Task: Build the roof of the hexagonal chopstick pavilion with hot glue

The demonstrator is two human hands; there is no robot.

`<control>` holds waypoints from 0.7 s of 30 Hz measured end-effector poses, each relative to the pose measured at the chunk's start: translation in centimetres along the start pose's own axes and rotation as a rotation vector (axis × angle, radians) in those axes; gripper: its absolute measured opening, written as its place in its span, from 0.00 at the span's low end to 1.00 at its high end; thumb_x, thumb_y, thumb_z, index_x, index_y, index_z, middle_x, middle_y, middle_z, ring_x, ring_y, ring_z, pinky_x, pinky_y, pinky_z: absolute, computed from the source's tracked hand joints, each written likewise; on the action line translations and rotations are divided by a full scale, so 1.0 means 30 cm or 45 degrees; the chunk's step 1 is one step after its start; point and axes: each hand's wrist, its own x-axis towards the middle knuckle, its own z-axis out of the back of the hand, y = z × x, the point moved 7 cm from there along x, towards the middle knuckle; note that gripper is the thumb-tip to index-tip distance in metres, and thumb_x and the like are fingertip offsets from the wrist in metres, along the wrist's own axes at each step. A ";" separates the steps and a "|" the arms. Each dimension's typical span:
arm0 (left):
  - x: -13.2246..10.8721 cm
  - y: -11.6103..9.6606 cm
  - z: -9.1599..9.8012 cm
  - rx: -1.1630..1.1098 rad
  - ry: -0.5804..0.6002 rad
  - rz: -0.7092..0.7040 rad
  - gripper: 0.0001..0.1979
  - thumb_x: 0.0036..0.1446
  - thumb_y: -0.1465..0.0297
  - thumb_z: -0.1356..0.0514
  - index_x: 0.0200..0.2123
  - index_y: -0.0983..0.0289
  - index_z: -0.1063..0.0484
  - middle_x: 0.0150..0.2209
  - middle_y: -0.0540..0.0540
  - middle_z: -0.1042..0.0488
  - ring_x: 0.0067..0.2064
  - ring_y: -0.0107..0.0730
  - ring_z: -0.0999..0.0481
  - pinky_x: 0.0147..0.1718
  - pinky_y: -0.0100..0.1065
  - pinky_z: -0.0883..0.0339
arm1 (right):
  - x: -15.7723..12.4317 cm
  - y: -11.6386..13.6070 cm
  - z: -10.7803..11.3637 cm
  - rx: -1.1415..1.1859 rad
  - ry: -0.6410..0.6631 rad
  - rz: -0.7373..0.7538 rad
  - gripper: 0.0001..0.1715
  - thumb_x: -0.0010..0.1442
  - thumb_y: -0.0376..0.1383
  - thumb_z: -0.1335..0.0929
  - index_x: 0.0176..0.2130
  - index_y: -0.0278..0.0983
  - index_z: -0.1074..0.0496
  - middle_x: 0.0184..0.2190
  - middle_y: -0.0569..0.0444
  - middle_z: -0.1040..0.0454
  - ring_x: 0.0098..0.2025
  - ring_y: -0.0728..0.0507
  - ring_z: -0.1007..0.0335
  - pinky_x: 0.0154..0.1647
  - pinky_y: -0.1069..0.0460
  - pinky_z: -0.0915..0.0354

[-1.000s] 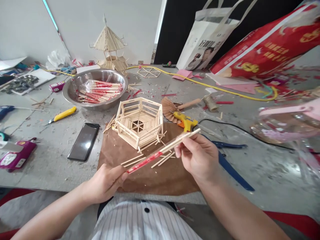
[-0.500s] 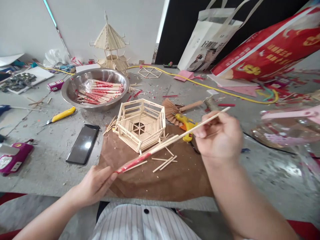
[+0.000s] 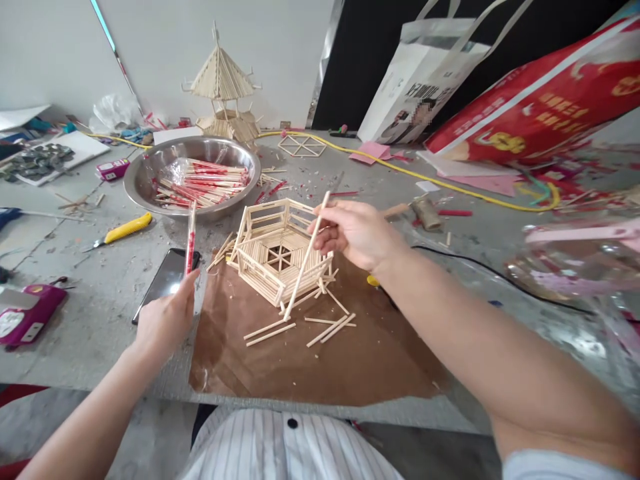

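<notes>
My left hand (image 3: 167,317) is closed on the lower end of a chopstick in a red and clear wrapper (image 3: 191,243), held upright over the phone. Between the fingers of my right hand (image 3: 357,230) is a bare wooden chopstick (image 3: 303,270), slanting down to the left. It passes in front of a hexagonal stick frame (image 3: 260,273) with railing-like sides. The frame stands on a brown sheet (image 3: 340,373). Several short cut sticks (image 3: 330,328) lie in front of it. A yellow glue gun (image 3: 373,280) is mostly hidden behind my right arm.
A steel bowl (image 3: 253,180) holds many wrapped chopsticks. Left of the sheet are a phone (image 3: 159,277) and a yellow utility knife (image 3: 127,228). A stick pagoda (image 3: 223,77) stands at the back. A black cable (image 3: 465,263) and yellow hose (image 3: 425,175) cross the table's right side.
The bare chopstick has come apart from the wrapped one. My right hand has moved left, over the frame, with it; my left hand has lifted and moved left, tilting the wrapped chopstick upright.
</notes>
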 end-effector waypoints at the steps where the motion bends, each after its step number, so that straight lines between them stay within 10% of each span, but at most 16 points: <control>1: 0.000 -0.020 -0.016 0.033 0.049 -0.084 0.23 0.60 0.66 0.59 0.58 0.58 0.45 0.25 0.54 0.25 0.25 0.36 0.26 0.23 0.30 0.42 | 0.013 -0.018 -0.014 -0.016 0.043 -0.052 0.03 0.55 0.28 0.38 0.28 0.33 0.37 0.17 0.57 0.31 0.14 0.50 0.34 0.12 0.57 0.37; 12: 0.023 -0.076 -0.097 0.061 0.297 -0.231 0.22 0.61 0.60 0.62 0.55 0.55 0.43 0.34 0.58 0.24 0.35 0.46 0.24 0.30 0.38 0.36 | 0.095 -0.099 -0.074 -0.187 0.180 -0.314 0.08 0.58 0.24 0.39 0.27 0.32 0.37 0.17 0.56 0.31 0.13 0.52 0.35 0.13 0.57 0.35; 21: 0.033 -0.086 0.026 0.151 0.009 -0.204 0.18 0.60 0.60 0.55 0.47 0.55 0.33 0.39 0.59 0.30 0.40 0.44 0.29 0.24 0.32 0.37 | 0.062 -0.118 -0.085 -0.279 0.196 -0.372 0.17 0.52 0.24 0.34 0.44 0.31 0.37 0.18 0.56 0.29 0.13 0.50 0.35 0.09 0.57 0.37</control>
